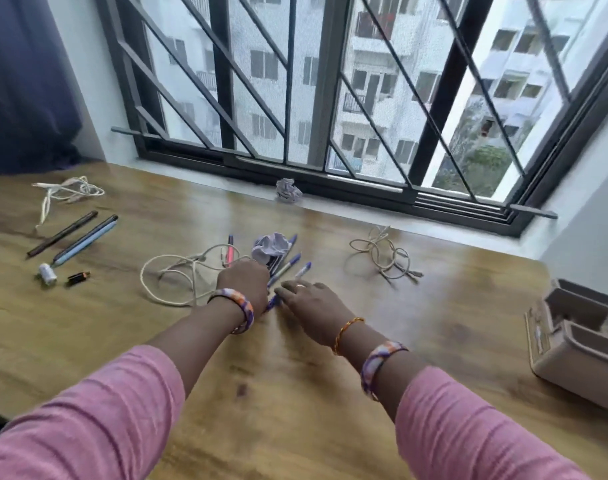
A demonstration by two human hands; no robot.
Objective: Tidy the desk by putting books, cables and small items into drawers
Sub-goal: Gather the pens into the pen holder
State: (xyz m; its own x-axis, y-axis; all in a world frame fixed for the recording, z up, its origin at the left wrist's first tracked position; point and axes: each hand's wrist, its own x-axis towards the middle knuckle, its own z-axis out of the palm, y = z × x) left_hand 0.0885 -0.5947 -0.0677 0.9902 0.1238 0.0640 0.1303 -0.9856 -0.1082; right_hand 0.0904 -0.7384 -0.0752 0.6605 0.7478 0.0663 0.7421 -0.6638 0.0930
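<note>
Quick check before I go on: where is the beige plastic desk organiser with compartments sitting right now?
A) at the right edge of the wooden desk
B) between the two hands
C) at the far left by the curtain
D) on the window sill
A: the beige plastic desk organiser stands at the right edge of the wooden desk, well away from the left hand and right hand, which are at the blue pens.

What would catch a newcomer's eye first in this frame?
Both hands meet mid-desk over a fan of blue pens: the left hand grips them, the right hand lies flat alongside. A crumpled lilac paper ball sits just behind the pens, and a tangled cream cable loops to their left.
</note>
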